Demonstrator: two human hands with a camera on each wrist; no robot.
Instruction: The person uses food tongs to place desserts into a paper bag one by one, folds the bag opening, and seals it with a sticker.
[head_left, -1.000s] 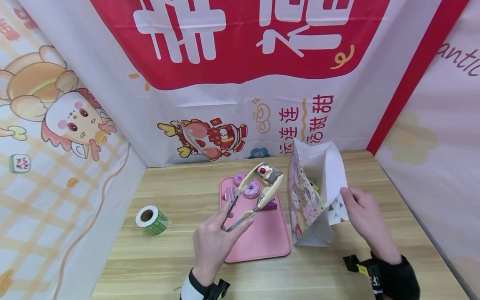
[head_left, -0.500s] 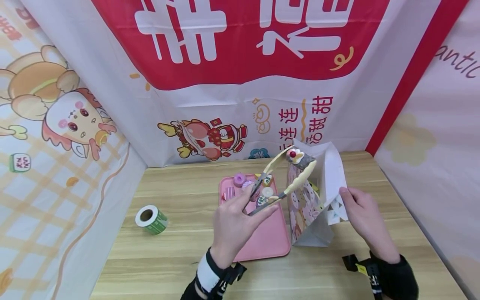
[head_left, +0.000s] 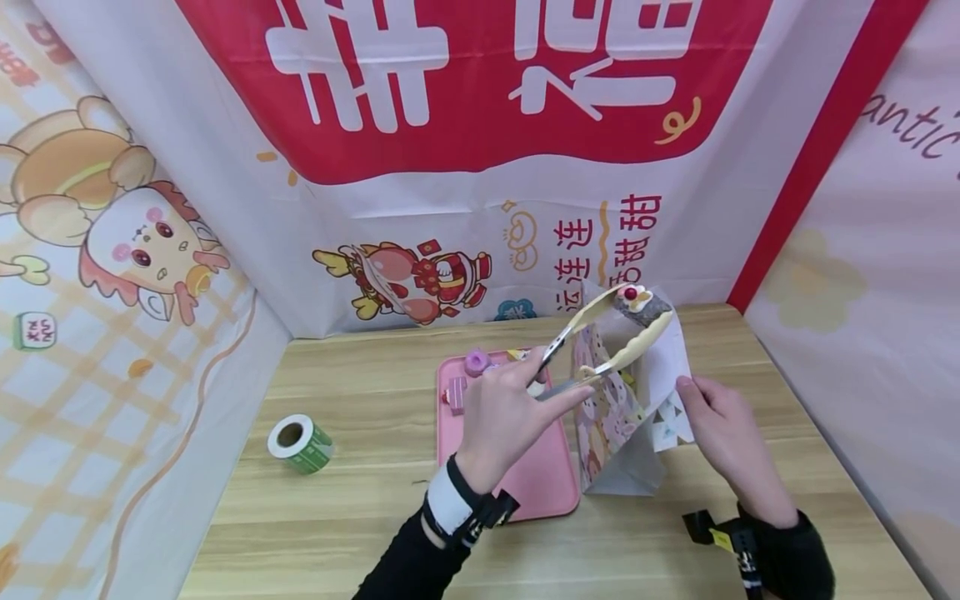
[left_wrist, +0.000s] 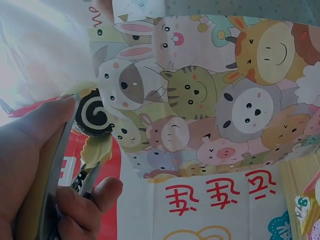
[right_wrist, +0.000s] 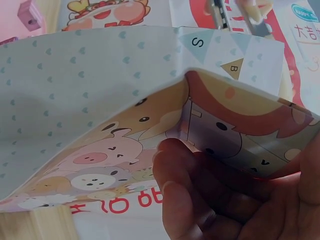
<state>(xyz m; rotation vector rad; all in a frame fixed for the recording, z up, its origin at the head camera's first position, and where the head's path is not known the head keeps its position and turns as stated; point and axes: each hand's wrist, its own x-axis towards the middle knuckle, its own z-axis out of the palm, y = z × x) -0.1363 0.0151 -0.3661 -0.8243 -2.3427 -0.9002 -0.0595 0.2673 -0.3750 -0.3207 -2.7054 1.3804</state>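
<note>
My left hand (head_left: pixel 506 417) grips metal tongs (head_left: pixel 558 354) with cream-coloured tips. Between those tips is a dark cake roll (head_left: pixel 642 310) topped with a red berry and white cream, held over the mouth of the paper bag (head_left: pixel 611 417). In the left wrist view the black-and-white spiral end of the cake roll (left_wrist: pixel 94 115) shows beside the bag's animal-print side (left_wrist: pixel 200 100). My right hand (head_left: pixel 731 437) pinches the bag's right edge and holds it open. Something yellow-green shows inside the bag.
Left of the bag lies a pink tray (head_left: pixel 547 475) with several small toy sweets, among them a purple ring (head_left: pixel 477 362) and a striped purple cake (head_left: pixel 455 395). A roll of green labels (head_left: pixel 302 444) sits farther left on the wooden table (head_left: pixel 360 500). Printed cloth hangs behind.
My left hand has moved right and slightly up, carrying the cake roll in the tongs from above the tray to over the bag's mouth. My right hand stays at the bag's edge.
</note>
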